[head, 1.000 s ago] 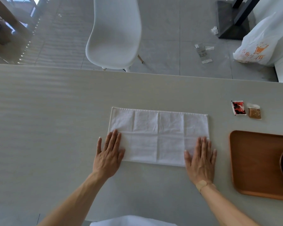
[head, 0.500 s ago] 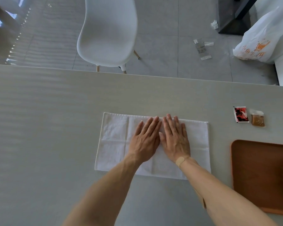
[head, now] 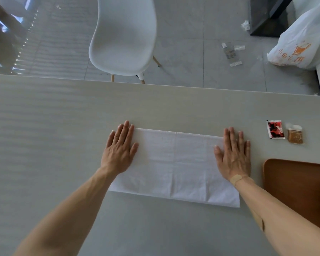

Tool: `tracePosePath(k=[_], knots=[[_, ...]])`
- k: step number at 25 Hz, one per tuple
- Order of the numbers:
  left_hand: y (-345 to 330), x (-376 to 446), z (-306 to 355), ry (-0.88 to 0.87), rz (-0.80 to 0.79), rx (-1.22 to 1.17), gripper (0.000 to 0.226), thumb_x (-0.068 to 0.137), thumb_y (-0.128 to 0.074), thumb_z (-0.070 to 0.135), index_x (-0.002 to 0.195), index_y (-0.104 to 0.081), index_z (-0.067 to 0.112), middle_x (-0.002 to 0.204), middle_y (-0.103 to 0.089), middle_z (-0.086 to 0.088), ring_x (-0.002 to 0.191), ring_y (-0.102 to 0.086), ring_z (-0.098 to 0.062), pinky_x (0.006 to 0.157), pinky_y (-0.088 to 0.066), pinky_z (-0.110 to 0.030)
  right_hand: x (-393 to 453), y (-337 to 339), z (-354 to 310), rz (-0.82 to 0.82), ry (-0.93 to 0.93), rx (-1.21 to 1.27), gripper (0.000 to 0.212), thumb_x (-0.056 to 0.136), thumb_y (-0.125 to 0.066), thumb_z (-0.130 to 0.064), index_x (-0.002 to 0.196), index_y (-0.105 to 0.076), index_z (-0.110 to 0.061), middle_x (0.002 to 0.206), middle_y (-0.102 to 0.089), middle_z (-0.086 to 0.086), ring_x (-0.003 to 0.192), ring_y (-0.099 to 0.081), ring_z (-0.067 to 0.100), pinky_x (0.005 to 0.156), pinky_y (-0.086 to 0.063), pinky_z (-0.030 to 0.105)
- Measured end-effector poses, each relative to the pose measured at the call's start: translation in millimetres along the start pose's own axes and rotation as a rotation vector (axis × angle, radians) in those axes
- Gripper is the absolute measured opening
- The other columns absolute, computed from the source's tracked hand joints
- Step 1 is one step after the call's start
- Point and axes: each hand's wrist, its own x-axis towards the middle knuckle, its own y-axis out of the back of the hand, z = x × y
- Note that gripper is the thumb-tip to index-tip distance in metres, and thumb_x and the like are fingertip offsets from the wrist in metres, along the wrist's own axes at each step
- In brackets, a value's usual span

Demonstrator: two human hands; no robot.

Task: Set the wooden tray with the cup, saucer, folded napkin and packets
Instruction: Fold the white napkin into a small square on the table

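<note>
Stretching across the whole view, the long pale grey table (head: pixel 44 126) carries everything within reach, and beyond its far edge a white moulded plastic chair with wooden legs (head: pixel 122 34) stands on the tiled floor near a white plastic bag printed in orange (head: pixel 301 50). At the table's middle lies the white rectangular cloth napkin (head: pixel 175 163), folded once into a long strip, creased and flat on the surface. At the right edge of the view sits the brown wooden tray with rounded corners (head: pixel 294 185), only partly in frame and just beside the napkin without touching it. The left hand (head: pixel 119 150) lies flat, fingers straight, pressing on the napkin's left end and gripping nothing; the right hand (head: pixel 234 156), equally flat and splayed, presses on the right end. Beyond the tray lie a small red and black packet (head: pixel 275 129) and, just beside it, a small clear packet of brown granules (head: pixel 295 134).
</note>
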Motion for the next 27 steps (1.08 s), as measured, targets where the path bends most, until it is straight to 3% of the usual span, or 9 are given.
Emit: tracePosePath(k=[3, 5, 8, 13, 16, 18, 21, 23, 27], knots=[[8.9, -0.3, 3.0, 0.048, -0.048, -0.051, 0.068, 0.098, -0.012, 0.056, 0.156, 0.006, 0.022, 0.164, 0.010, 0.001, 0.151, 0.009, -0.018, 0.123, -0.002, -0.043, -5.9, 6.8, -2.5, -0.053, -0.037, 0.005, 0.071, 0.091, -0.002, -0.059, 0.151, 0.014, -0.025, 0.162, 0.016, -0.002, 0.148, 0.015, 0.026, 0.119, 0.000, 0.058], [17.0, -11.6, 6.1, 0.219, -0.021, -0.150, 0.073, 0.098, -0.029, 0.055, 0.156, -0.001, 0.021, 0.165, -0.002, -0.002, 0.151, -0.005, -0.023, 0.122, -0.010, -0.045, -24.1, 10.1, -6.0, -0.035, -0.001, 0.025, 0.071, 0.092, -0.006, -0.059, 0.152, 0.012, -0.025, 0.162, 0.016, -0.001, 0.149, 0.012, 0.027, 0.118, -0.003, 0.061], [26.2, -35.7, 17.4, 0.487, 0.021, -0.223, 0.078, 0.092, -0.050, 0.054, 0.153, -0.015, 0.021, 0.152, -0.031, -0.008, 0.133, -0.033, -0.034, 0.104, -0.031, -0.050, -62.4, 5.5, -7.9, -0.023, 0.082, 0.026, 0.071, 0.092, -0.012, -0.060, 0.153, 0.006, -0.027, 0.161, 0.011, -0.003, 0.150, 0.005, 0.028, 0.117, -0.009, 0.061], [36.5, -50.7, 32.3, 0.703, -0.018, -0.518, 0.067, 0.083, -0.071, 0.039, 0.137, -0.040, 0.018, 0.134, -0.038, -0.015, 0.117, -0.047, -0.040, 0.097, -0.045, -0.046, -109.9, -9.7, 6.9, -0.088, 0.041, 0.041, 0.078, 0.086, -0.009, -0.069, 0.152, 0.005, -0.029, 0.161, 0.013, -0.003, 0.150, 0.001, 0.030, 0.118, -0.010, 0.059], [40.4, -48.8, 32.5, 0.806, -0.053, -0.690, 0.059, 0.076, -0.077, 0.029, 0.125, -0.044, 0.017, 0.122, -0.042, -0.013, 0.091, -0.061, -0.037, 0.083, -0.050, -0.038, -121.3, -11.3, 14.2, -0.112, 0.011, 0.048, 0.082, 0.083, -0.004, -0.073, 0.152, 0.007, -0.030, 0.161, 0.014, -0.002, 0.150, 0.004, 0.029, 0.119, -0.006, 0.055], [41.8, -44.4, 27.6, 0.860, -0.088, -0.756, 0.054, 0.071, -0.080, 0.024, 0.112, -0.046, 0.016, 0.113, -0.053, -0.011, 0.087, -0.062, -0.035, 0.083, -0.054, -0.041, -123.8, -10.3, 17.6, -0.128, -0.009, 0.044, 0.084, 0.080, -0.001, -0.075, 0.150, 0.013, -0.031, 0.162, 0.014, -0.001, 0.150, 0.007, 0.028, 0.120, -0.003, 0.053], [38.5, -40.2, 21.1, 0.894, -0.175, -0.719, 0.047, 0.069, -0.079, 0.027, 0.105, -0.051, 0.017, 0.105, -0.062, -0.013, 0.101, -0.059, -0.036, 0.094, -0.051, -0.048, -124.8, -7.8, 19.7, -0.150, -0.018, 0.056, 0.086, 0.076, 0.002, -0.078, 0.148, 0.019, -0.033, 0.158, 0.023, -0.004, 0.149, 0.010, 0.027, 0.120, 0.001, 0.051], [36.2, -42.0, 17.5, 0.825, -0.184, -0.727, 0.037, 0.071, -0.074, 0.032, 0.102, -0.059, 0.018, 0.101, -0.066, -0.011, 0.102, -0.059, -0.035, 0.096, -0.049, -0.048, -123.8, -8.2, 21.8, -0.161, -0.018, 0.041, 0.086, 0.075, 0.004, -0.079, 0.146, 0.025, -0.035, 0.153, 0.030, -0.007, 0.149, 0.013, 0.027, 0.119, 0.002, 0.051], [39.4, -55.4, 3.8, 0.619, -0.068, -0.843, 0.024, 0.092, -0.056, 0.033, 0.088, -0.058, 0.009, 0.085, -0.066, -0.009, 0.078, -0.062, -0.030, 0.072, -0.051, -0.041, -123.2, -14.3, 19.6, -0.151, -0.034, 0.049, 0.085, 0.076, 0.005, -0.080, 0.146, 0.027, -0.036, 0.154, 0.032, -0.006, 0.145, 0.023, 0.023, 0.119, 0.005, 0.054]])
